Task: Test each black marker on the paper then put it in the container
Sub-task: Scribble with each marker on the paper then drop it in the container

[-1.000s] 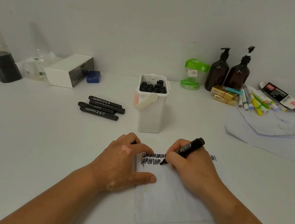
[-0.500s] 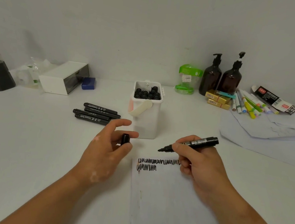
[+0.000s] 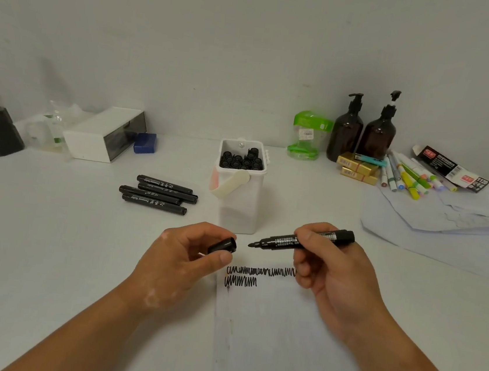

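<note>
Wall (image 3: pixel 254 34): plain pale grey, filled the upper half of the frame.
Table (image 3: pixel 31 252): white, spanned the lower half, met the wall mid-frame.
Light: soft; shadows were faint.

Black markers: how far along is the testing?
Done: many markers stand in the container, and two scribble rows mark the paper. In hand: the right hand holds an uncapped marker, the left hand its cap, tip and cap apart. Left: cap it, drop it in, then test four markers lying left of the container.
</note>
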`<action>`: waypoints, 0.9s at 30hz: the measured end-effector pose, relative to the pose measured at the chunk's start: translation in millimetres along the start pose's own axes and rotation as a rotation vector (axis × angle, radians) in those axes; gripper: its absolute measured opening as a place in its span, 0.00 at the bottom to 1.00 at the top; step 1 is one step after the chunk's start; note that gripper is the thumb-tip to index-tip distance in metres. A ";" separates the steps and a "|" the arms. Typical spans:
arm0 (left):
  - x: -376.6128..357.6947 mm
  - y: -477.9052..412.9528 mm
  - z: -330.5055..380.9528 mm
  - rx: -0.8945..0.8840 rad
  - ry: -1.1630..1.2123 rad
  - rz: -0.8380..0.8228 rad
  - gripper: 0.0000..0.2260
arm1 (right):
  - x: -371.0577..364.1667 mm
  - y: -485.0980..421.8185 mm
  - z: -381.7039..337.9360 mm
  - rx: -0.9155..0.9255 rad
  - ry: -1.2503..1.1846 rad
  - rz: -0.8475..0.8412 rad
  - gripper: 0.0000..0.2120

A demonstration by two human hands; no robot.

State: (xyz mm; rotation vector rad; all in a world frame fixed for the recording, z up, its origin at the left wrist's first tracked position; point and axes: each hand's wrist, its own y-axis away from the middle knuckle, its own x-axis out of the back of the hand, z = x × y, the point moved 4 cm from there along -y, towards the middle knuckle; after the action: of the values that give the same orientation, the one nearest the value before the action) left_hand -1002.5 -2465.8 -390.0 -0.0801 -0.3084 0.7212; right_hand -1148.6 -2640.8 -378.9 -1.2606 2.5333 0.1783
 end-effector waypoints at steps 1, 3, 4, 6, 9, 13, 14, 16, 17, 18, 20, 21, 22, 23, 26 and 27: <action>-0.6 0.3 -0.2 -0.003 -0.012 -0.013 0.10 | -0.7 0.8 -0.3 0.004 0.003 -0.006 0.04; -1.8 0.7 -0.9 -0.009 -0.009 -0.035 0.10 | -0.6 1.3 1.3 0.007 0.015 -0.022 0.02; -2.3 0.9 -1.2 -0.012 -0.009 -0.043 0.10 | -1.2 1.8 1.7 0.008 0.026 -0.027 0.02; -3.4 1.2 -2.5 -0.014 -0.025 -0.054 0.11 | -3.1 3.1 3.4 0.005 0.061 -0.039 0.03; -6.4 1.5 -4.0 -0.031 -0.064 -0.085 0.11 | -7.4 6.0 6.7 0.006 0.134 -0.075 0.10; -9.4 2.4 -1.8 -0.070 -0.074 -0.111 0.08 | -12.0 9.5 8.4 -0.019 0.229 -0.142 0.12; -8.6 2.7 -0.6 -0.084 -0.058 -0.111 0.07 | -11.9 9.9 7.6 -0.027 0.258 -0.144 0.13; -8.0 3.8 2.8 -0.107 -0.003 -0.126 0.05 | -10.8 10.3 5.2 -0.040 0.314 -0.153 0.12; -8.2 4.3 4.1 -0.111 0.026 -0.137 0.05 | -10.7 10.7 4.1 -0.044 0.333 -0.166 0.11; -8.7 4.8 4.6 -0.112 0.053 -0.148 0.07 | -11.2 11.3 3.4 -0.043 0.356 -0.179 0.10; -11.2 5.7 4.3 -0.091 0.128 -0.172 0.09 | -13.1 12.8 3.4 -0.032 0.420 -0.191 0.09; -13.0 6.2 3.7 -0.071 0.172 -0.184 0.10 | -14.8 14.0 3.8 -0.021 0.443 -0.189 0.09; -14.7 6.6 2.9 -0.048 0.203 -0.194 0.10 | -16.9 14.9 3.7 -0.001 0.457 -0.181 0.08; -16.2 6.7 2.1 -0.027 0.220 -0.198 0.10 | -18.2 15.6 3.5 0.031 0.481 -0.167 0.07; -21.1 8.2 0.4 0.008 0.201 -0.197 0.13 | -20.3 17.3 1.4 0.146 0.585 -0.109 0.05; -22.8 8.7 0.0 0.008 0.172 -0.191 0.13 | -20.5 17.4 0.2 0.168 0.601 -0.093 0.05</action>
State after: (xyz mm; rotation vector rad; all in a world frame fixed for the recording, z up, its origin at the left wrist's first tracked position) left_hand -1024.2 -2474.2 -397.3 -0.1028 -0.1455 0.5218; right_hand -1150.7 -2614.6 -372.9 -1.5336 2.8745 -0.4979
